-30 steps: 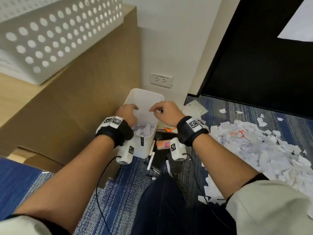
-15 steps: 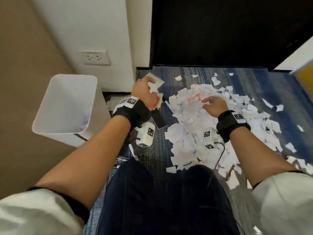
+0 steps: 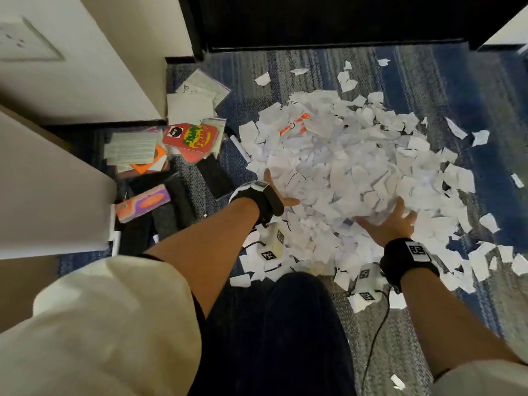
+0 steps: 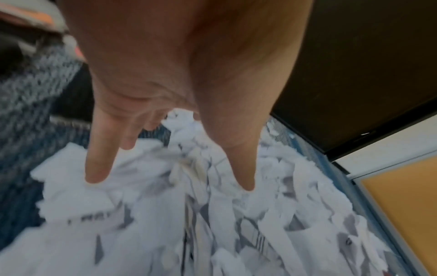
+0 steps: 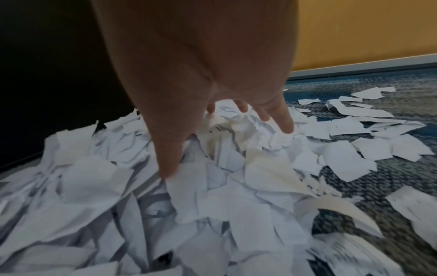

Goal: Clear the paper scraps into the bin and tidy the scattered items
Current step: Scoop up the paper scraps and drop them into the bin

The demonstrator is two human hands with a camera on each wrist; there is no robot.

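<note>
The fingers (image 4: 98,168) of the left hand (image 3: 278,192) are straight and spread, tips touching the near-left edge of the heap of torn white paper scraps (image 3: 343,172); they hold nothing. The right hand (image 3: 391,221) is the same: fingers (image 5: 282,119) splayed and straight, laid on the near-right side of the heap, with nothing pinched. The two palms face one another across the near part of the pile, so the step in hand looks like a two-handed gather of scraps.

The next move, as I judge it, calls for pressing the hands together under a bundle, lifting it without shedding pieces, and carrying it left to the bin. The white wall at the left edge of the head view may be that bin, but I cannot tell.

The scraps lie in one broad mound on the blue patterned carpet (image 3: 428,81), with loose pieces strewn beyond it.

Only the head view shows the other scattered items, left of the heap: a red card with green and yellow print (image 3: 191,135), lined paper sheets (image 3: 130,148) and an orange and purple box (image 3: 143,202). An orange marker pen (image 3: 294,124) lies half buried near the heap's far side. The wrist views add the contact of the fingertips with the paper, and the right wrist view shows an orange-brown panel (image 5: 366,28) beyond the carpet.
</note>
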